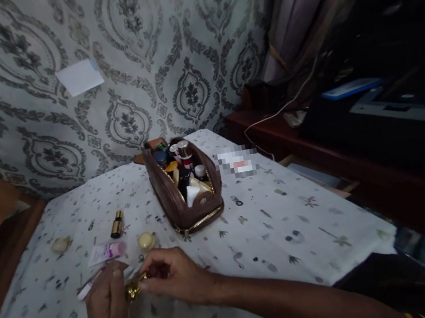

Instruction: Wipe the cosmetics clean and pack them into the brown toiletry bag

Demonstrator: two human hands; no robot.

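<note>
Head view, the only one: one small gold piece (134,289), shiny, between the two hands above a white printed cloth (286,211), nearest the wearer. Right hand (179,276): thumb and fingers together, pinched on the far-right end of the piece. Left hand (108,301): fingers curled, thumb beside the other end; the light is dim and the fingertips are hidden, so whether it is clamped on the piece cannot be told

Handling, as judged: gold piece light, hard-looking, its glossy skin likely slippery; best taken by fingertips at its two ends, with a modest squeeze

Nearby, on the cloth: one pink-and-white tube (106,253), lying flat, probably soft and yielding, best held at the firmer pink end; one black-and-gold bottle (116,225), rigid by its look, perhaps glass, to be held round the body; one round yellow jar (145,241), smooth and compact, suited to a grip across its sides; one small pale item (60,244), off to the left

Beyond: one brown bag (172,209), unzipped and packed with bottles, jars and a white tube (192,195); likely the heaviest lot, soft-walled, best lifted with both hands under its sides
</note>
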